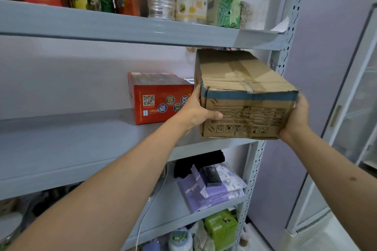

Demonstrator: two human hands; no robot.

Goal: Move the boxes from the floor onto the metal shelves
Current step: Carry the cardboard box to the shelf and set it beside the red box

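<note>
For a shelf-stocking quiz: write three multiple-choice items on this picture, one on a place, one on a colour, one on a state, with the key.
1. Where is the cardboard box?
A. on the floor
B. at the right end of the middle shelf
C. on the top shelf

2. What colour is the box beside it?
A. red
B. green
C. white

3. How is the cardboard box held?
A. by one hand
B. by no hand
C. by both hands, one on each side

Key: 1 B, it sits at shelf level beside the right upright; 2 A, its printed faces are red; 3 C, the left hand grips its left side and the right hand its right.
</note>
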